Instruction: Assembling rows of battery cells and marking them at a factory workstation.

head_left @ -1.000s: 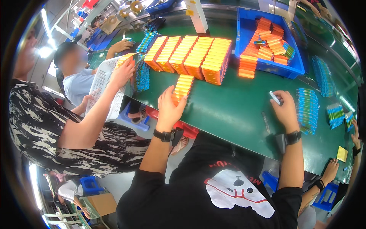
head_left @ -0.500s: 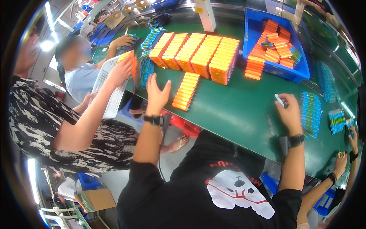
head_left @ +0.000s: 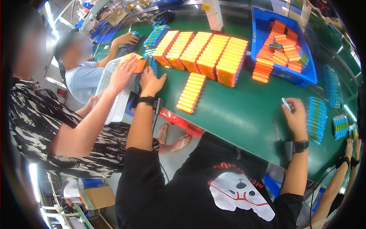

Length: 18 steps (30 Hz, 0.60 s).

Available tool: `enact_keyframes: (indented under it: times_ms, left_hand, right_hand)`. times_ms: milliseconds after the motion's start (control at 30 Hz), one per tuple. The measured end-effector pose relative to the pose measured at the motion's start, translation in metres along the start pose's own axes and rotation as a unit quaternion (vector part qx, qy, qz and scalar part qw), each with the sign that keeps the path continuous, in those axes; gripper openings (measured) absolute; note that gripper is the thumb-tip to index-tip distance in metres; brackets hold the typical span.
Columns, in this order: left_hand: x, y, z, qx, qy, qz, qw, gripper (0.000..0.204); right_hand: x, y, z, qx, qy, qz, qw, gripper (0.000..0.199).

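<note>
My left hand (head_left: 151, 82) reaches over the table's left side with its thumb spread away from the fingers. Its fingertips are close to an orange block of cylinders (head_left: 141, 65) in a co-worker's hand (head_left: 122, 73); whether they touch it I cannot tell. Over the table's right half, my right hand (head_left: 296, 118) pinches a small whitish stick-like piece (head_left: 286, 104). Between my hands lies a short row of orange cylinders (head_left: 191, 93), and behind it stand several stacked blocks of orange cylinders (head_left: 201, 53).
The co-worker holds a white perforated basket (head_left: 116, 108). A blue bin (head_left: 310, 76) with loose orange cylinders is at the back right. Blue-green cylinders (head_left: 316, 120) lie right of my right hand. Another person's hands (head_left: 349, 152) are at the far right. A red stool (head_left: 179, 121) is below the edge.
My left hand has moved left, toward the co-worker's orange block, which has tilted and lowered over the basket side. My right hand keeps the whitish piece, and the view has shifted slightly.
</note>
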State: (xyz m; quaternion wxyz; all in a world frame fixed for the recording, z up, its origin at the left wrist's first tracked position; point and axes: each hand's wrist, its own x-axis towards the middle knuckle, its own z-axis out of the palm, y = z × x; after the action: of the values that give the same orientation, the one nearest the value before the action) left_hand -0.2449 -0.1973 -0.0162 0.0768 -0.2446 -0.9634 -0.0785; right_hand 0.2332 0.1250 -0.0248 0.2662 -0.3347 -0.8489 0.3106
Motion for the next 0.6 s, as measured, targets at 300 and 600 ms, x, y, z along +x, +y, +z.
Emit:
enact_keyframes:
  times_ms: [300,600]
  left_hand:
    - [-0.001,-0.001,0.009,-0.050,0.042,0.030,0.997,0.096]
    - [-0.008,-0.007,0.021,-0.064,0.045,0.011,0.997,0.095]
  right_hand:
    - [0.002,-0.003,0.000,-0.003,-0.009,0.012,1.000,0.021]
    - [0.008,-0.097,-0.006,-0.005,-0.029,-0.114,0.993,0.022]
